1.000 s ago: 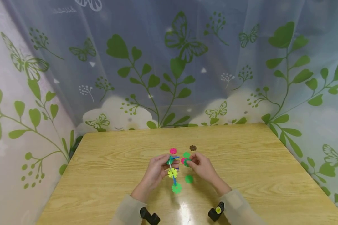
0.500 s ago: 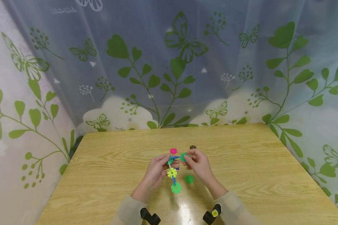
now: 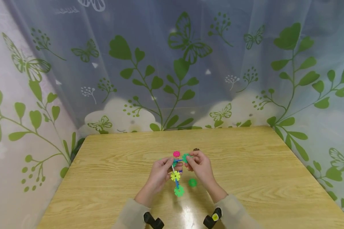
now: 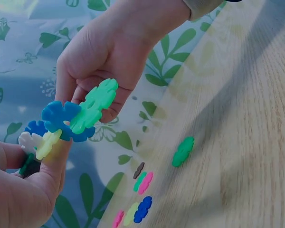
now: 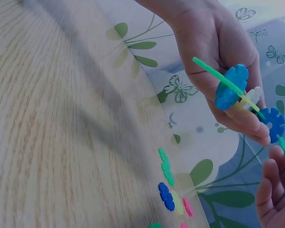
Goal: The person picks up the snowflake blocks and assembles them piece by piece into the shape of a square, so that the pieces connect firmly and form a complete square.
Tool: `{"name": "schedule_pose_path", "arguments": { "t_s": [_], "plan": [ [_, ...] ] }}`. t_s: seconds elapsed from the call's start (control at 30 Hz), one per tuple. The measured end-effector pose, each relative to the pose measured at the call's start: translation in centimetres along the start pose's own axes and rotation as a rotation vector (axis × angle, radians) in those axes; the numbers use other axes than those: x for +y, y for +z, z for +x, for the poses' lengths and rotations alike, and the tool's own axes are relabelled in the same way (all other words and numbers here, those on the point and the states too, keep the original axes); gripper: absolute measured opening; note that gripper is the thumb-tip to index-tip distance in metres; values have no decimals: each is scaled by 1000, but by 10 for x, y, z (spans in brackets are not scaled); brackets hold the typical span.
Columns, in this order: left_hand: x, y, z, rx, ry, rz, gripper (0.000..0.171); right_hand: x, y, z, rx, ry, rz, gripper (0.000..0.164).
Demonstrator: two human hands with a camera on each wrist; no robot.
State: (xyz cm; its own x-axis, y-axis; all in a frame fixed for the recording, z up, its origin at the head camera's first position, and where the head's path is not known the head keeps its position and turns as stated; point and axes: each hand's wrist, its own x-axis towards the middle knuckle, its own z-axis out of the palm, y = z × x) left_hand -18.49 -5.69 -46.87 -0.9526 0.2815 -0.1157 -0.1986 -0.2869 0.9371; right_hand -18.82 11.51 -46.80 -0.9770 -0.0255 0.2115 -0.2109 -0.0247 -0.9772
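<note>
My left hand grips a chain of notched, flower-shaped plastic discs by its dark green disc. From there run a white disc, a yellow disc, a blue disc and a light green disc at the near end. Another blue disc juts from the chain towards my right hand. Thumb and fingers of that hand pinch a green disc, its edge right at the blue disc's rim. The fingers partly hide the joint.
Loose discs lie on the wooden table: a pink disc, a brown disc, a green disc, and a dark blue disc among others. A patterned curtain stands behind the table.
My right hand has moved left with the green disc, bringing it up to the blue disc. My left hand and the chain have stayed almost still.
</note>
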Motion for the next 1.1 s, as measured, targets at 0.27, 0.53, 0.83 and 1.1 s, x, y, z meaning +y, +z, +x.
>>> {"name": "schedule_pose_path", "arguments": {
  "t_s": [0.27, 0.53, 0.83, 1.1],
  "plan": [
    [-1, 3, 0, 7, 33, 34, 40, 5, 0, -1, -34, -47, -38, 11],
    [1, 9, -2, -21, 48, 158, 40, 1, 7, -6, -34, -97, -62, 7],
    [-1, 8, -1, -22, 45, 187, 36, 1, 11, -9, -48, -123, -31, 6],
    [-1, 4, 1, -68, 28, 209, 34, 15, 6, -3, -98, -44, 26, 5]
  ]
}}
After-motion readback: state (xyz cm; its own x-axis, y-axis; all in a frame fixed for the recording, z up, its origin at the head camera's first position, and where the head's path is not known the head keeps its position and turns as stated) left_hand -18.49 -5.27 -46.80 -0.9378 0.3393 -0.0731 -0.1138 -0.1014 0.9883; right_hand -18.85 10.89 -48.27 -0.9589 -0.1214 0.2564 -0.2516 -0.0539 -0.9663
